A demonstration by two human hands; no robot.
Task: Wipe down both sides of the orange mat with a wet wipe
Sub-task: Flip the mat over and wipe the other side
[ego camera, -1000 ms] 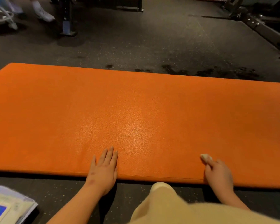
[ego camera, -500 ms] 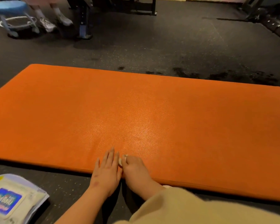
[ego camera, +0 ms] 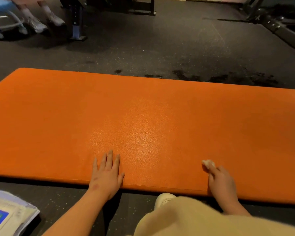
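R hand grips a small wadded wet wipe, fingers curled over it, pressing it onto the orange mat close to the near edge, right of centre. Only a white nub of the wipe shows past the fingertips; the rest is hidden under the hand. L hand lies flat, fingers straight and slightly spread, holding nothing. Its palm sits on the near edge w/ the heel hanging just off it. The hands are well apart.

A beige trouser leg covers the R wrist and forearm, and a pale shoe peeks out at the mat edge between the hands.

The mat lies flat on the dark speckled floor. Its right end and left near corner are cut off by the frame; the far left corner is rounded and in view. The mat top runs wide ahead of both hands to the far edge. Dark patches sit on the floor just past that edge; can't tell if wet.

Wipes pack bottom left, partly cut off, label blurred. Far left: stool, another person's feet, rack post, all blurry.
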